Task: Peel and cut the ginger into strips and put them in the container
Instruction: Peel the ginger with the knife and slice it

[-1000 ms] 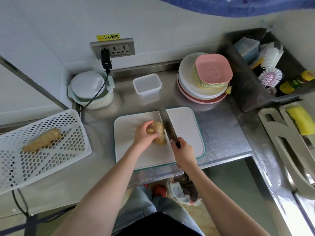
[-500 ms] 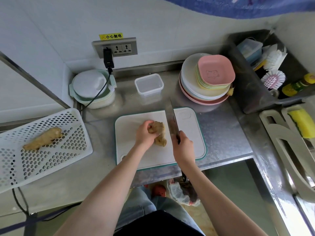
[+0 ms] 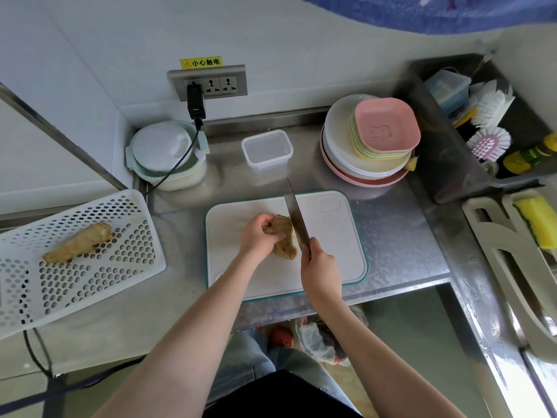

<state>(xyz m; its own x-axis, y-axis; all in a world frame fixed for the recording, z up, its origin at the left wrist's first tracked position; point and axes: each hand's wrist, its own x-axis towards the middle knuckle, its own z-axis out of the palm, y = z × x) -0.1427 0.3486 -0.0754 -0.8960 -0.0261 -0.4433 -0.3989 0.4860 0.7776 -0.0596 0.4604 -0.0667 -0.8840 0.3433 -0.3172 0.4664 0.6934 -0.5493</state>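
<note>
Steel desk (image 3: 391,236), cutting board (image 3: 331,236) centre. Left hand (image 3: 259,236) fingers pin ginger (image 3: 284,236); right hand (image 3: 321,274) grips knife (image 3: 297,217) alongside at 3 o'clock. Peeling looks about to start: shave skin thinly.

Steel surface (image 3: 401,236). Back left: lidded round pot (image 3: 164,152), black cable to a plug (image 3: 196,101) in the wall socket (image 3: 208,82). Back right: stack of plates (image 3: 366,164), pink square dishes (image 3: 385,128) on top. Far right: dark bin (image 3: 443,164) holding brushes (image 3: 489,143), a bottle (image 3: 529,156). Yellow sponge (image 3: 538,221) on the rack.
</note>
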